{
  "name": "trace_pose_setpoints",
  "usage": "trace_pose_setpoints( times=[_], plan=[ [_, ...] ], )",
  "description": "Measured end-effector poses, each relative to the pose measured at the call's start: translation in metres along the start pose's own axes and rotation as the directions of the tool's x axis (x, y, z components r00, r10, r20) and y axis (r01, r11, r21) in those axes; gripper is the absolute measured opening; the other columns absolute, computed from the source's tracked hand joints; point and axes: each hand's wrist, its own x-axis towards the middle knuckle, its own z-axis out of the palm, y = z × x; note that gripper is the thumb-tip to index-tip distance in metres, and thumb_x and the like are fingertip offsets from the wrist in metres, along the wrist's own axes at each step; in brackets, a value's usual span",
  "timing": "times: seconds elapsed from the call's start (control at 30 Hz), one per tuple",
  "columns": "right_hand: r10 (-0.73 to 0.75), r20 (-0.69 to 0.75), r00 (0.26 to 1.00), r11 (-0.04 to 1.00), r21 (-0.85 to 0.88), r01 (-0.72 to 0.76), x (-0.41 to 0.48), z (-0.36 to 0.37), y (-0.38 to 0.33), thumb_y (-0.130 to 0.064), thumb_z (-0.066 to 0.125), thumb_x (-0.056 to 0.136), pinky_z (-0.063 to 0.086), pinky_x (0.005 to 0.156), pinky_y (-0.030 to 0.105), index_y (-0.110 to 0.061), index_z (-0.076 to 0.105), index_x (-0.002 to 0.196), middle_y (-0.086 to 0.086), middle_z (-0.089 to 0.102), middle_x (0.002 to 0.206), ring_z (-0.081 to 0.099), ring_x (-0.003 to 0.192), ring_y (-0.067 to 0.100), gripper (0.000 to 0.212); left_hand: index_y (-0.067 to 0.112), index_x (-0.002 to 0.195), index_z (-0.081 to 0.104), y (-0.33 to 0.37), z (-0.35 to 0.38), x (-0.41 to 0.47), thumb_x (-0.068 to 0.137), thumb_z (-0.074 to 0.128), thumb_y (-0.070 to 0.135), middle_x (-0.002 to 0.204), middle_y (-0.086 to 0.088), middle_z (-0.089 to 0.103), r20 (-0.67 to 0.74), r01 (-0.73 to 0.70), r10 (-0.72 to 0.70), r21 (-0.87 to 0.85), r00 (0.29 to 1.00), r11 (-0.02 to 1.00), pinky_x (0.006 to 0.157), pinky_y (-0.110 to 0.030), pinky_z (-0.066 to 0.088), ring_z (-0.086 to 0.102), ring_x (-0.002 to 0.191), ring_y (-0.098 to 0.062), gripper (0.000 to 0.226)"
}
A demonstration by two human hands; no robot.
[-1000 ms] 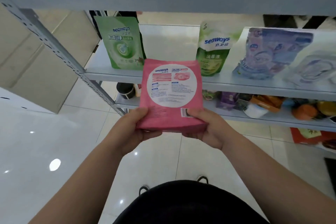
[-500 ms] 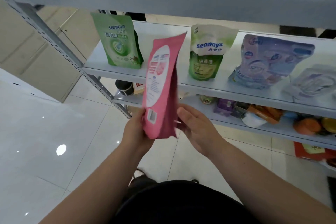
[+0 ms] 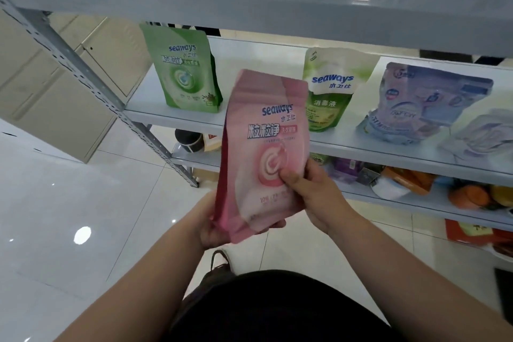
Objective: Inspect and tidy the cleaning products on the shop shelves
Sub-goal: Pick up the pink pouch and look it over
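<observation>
Now: left hand (image 3: 211, 229) cups the bottom corner of the pink pouch (image 3: 266, 153) from beneath. Right hand (image 3: 315, 197) pinches its right edge, thumb on the front. The pouch is held upright, label toward the camera, blocking part of the middle shelf (image 3: 388, 153) beyond the hands. A green pouch (image 3: 186, 69) stands beyond the left hand; a pale green pouch (image 3: 330, 89) and a blue pouch (image 3: 422, 105) stand beyond the right.

My left hand (image 3: 209, 230) cups the pouch (image 3: 263, 147) at its base; my right hand (image 3: 316, 197) pinches its side, thumb on the front, both forearms extended.
</observation>
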Motion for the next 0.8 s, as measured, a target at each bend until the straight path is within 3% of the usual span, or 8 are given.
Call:
trace_pose_setpoints(
  times=[0.1,0.17,0.27,0.4,0.47,0.63,0.8],
  plan=[
    [-0.023,-0.14,0.99,1.0,0.002,0.023,0.015,0.01,-0.005,-0.027,0.079,0.085,0.055,0.101,0.047,-0.018,0.064,0.115,0.003,0.075,0.114,0.07,0.111,0.023,0.036,0.005,0.125,0.07,0.034,-0.035,-0.006,0.097,0.047,0.04,0.134,-0.027,0.062,-0.079,0.005,-0.005,0.003,0.997,1.0,0.075,-0.046,0.064,0.064,0.112,-0.053,0.05],
    [-0.042,-0.199,0.979,0.999,-0.032,0.036,0.023,0.017,-0.007,-0.021,0.071,0.093,0.057,0.095,0.042,-0.02,0.064,0.113,0.0,0.075,0.111,0.07,0.108,0.02,0.021,0.004,0.127,0.066,0.053,-0.051,-0.01,0.098,0.047,0.044,0.13,-0.029,0.064,-0.129,-0.042,0.054,0.094,0.99,0.995,0.072,-0.041,0.065,0.066,0.111,-0.05,0.053],
    [-0.059,-0.245,0.968,0.997,-0.057,0.046,0.035,0.035,-0.005,-0.019,0.067,0.097,0.057,0.087,0.031,-0.024,0.063,0.114,-0.006,0.075,0.109,0.07,0.104,0.012,0.019,0.007,0.126,0.061,0.078,-0.07,-0.013,0.099,0.048,0.043,0.115,-0.027,0.07,-0.159,-0.133,0.168,0.207,0.973,0.969,0.073,-0.037,0.064,0.071,0.104,-0.042,0.046],
    [-0.082,-0.336,0.938,0.992,-0.117,0.045,0.05,0.06,0.002,-0.022,0.065,0.099,0.055,0.097,0.037,-0.029,0.065,0.11,-0.01,0.075,0.11,0.069,0.107,0.012,0.013,0.011,0.131,0.059,0.098,-0.088,-0.008,0.091,0.066,0.015,0.115,-0.019,0.071,-0.143,-0.227,0.301,0.387,0.943,0.894,0.078,-0.033,0.062,0.074,0.095,-0.027,0.04],
    [-0.086,-0.372,0.924,0.984,-0.175,0.021,0.055,0.069,0.004,-0.028,0.065,0.099,0.053,0.101,0.042,-0.034,0.065,0.109,-0.012,0.074,0.112,0.067,0.111,0.013,0.011,0.013,0.132,0.058,0.105,-0.096,-0.005,0.094,0.064,0.001,0.115,-0.019,0.071,-0.164,-0.235,0.328,0.419,0.93,0.877,0.08,-0.034,0.062,0.073,0.093,-0.028,0.041],
    [-0.057,-0.419,0.906,0.965,-0.255,-0.057,0.067,0.088,0.008,-0.029,0.063,0.1,0.053,0.102,0.05,-0.039,0.06,0.105,-0.009,0.072,0.113,0.067,0.11,0.017,0.011,0.014,0.134,0.054,0.123,-0.119,-0.001,0.092,0.064,-0.008,0.115,-0.023,0.068,-0.154,-0.248,0.345,0.44,0.926,0.863,0.078,-0.031,0.061,0.074,0.093,-0.03,0.048],
    [-0.033,-0.491,0.87,0.96,-0.258,-0.109,0.072,0.095,0.01,-0.031,0.063,0.1,0.057,0.095,0.046,-0.042,0.06,0.1,-0.009,0.071,0.109,0.069,0.105,0.018,0.012,0.007,0.131,0.042,0.131,-0.123,0.011,0.086,0.071,-0.01,0.118,-0.024,0.068,-0.205,-0.202,0.332,0.479,0.921,0.854,0.078,-0.032,0.062,0.074,0.097,-0.036,0.056]
  ],
)
